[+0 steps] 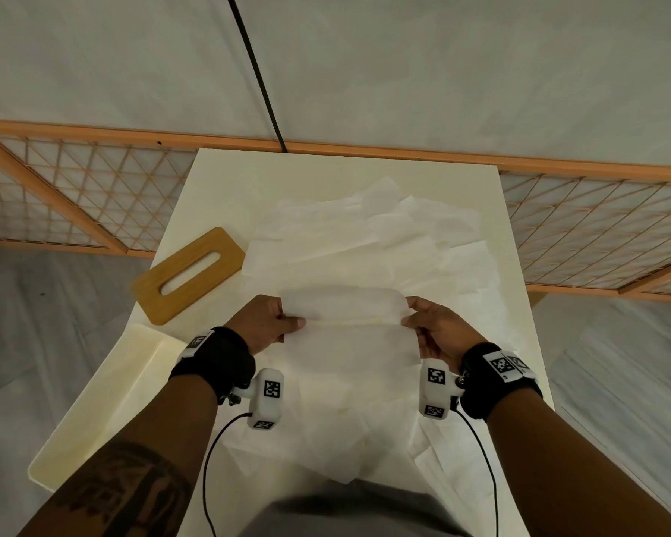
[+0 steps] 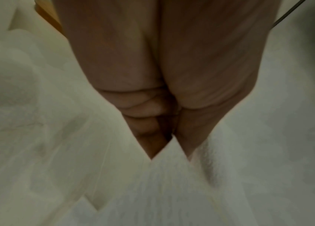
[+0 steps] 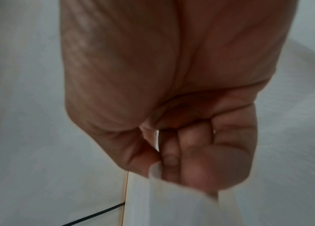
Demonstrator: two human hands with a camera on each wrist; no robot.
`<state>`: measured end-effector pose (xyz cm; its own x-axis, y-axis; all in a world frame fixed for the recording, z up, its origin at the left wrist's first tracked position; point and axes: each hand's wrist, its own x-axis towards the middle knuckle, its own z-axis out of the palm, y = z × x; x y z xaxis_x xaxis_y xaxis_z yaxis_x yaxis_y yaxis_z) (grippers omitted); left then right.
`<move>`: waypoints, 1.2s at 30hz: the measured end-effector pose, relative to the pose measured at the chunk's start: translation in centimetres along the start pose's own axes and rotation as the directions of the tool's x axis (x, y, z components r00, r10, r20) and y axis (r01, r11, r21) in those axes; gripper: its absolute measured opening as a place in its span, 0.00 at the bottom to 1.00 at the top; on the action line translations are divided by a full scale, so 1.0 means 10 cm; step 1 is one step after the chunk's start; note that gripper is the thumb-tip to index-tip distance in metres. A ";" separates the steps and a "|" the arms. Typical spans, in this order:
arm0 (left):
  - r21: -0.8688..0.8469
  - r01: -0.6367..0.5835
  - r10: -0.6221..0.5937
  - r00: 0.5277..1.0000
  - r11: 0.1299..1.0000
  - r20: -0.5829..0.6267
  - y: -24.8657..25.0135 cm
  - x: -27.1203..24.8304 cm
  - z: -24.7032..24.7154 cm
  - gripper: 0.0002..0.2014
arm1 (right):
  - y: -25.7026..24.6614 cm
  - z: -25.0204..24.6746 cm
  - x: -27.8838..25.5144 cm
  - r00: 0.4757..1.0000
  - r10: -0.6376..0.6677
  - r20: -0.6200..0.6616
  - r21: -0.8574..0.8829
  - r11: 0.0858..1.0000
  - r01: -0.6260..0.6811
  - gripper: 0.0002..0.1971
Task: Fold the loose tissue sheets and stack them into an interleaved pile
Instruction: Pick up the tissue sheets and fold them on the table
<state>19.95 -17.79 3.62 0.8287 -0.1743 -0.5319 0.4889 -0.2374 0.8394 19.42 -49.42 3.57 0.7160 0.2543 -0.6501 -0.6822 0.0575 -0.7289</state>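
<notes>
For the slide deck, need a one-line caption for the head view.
Both hands, left hand and right hand, pinch a tissue sheet mid-fold above loose tissue sheets on the table.

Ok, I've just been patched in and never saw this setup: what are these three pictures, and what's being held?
No robot here: a person works with bare hands, wearing a camera on the head and one on each wrist. The head view looks down on a white table strewn with loose tissue sheets, with a wooden slotted lid and a white tray to the left. The left hand and right hand each pinch one end of a tissue sheet. The other two pictures are close-ups from the wrists, showing fingers curled on that tissue.
</notes>
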 end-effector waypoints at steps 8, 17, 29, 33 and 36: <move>0.015 -0.044 0.043 0.999 0.999 0.030 -0.04 -0.08 0.03 0.19 | 0.03 0.05 -0.08 1.000 -0.005 -0.026 -0.041 0.999 0.004 0.09; -0.136 0.127 -0.113 0.988 0.982 0.110 -0.16 -0.20 0.16 0.18 | 0.09 -0.02 -0.10 0.994 0.107 -0.021 0.041 0.994 -0.106 0.21; 0.583 -0.047 0.064 0.998 0.811 -0.008 -0.44 -0.27 0.38 0.08 | 0.45 -0.10 -0.06 0.980 -0.023 -0.200 -0.535 0.840 -0.089 0.08; 0.680 -0.062 0.091 0.996 0.730 -0.007 -0.43 -0.18 0.43 0.09 | 0.44 -0.07 0.04 0.960 -0.125 -0.250 -0.686 0.722 -0.084 0.09; 0.787 -0.059 0.051 0.998 0.614 0.035 -0.46 -0.11 0.46 0.09 | 0.41 0.01 0.09 0.944 -0.156 -0.290 -0.839 0.516 -0.172 0.10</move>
<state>15.51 -20.92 -0.14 0.8423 -0.2192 -0.4924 0.0373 -0.8877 0.4589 17.23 -48.89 0.04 0.8255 -0.0486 -0.5623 -0.3509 -0.8245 -0.4439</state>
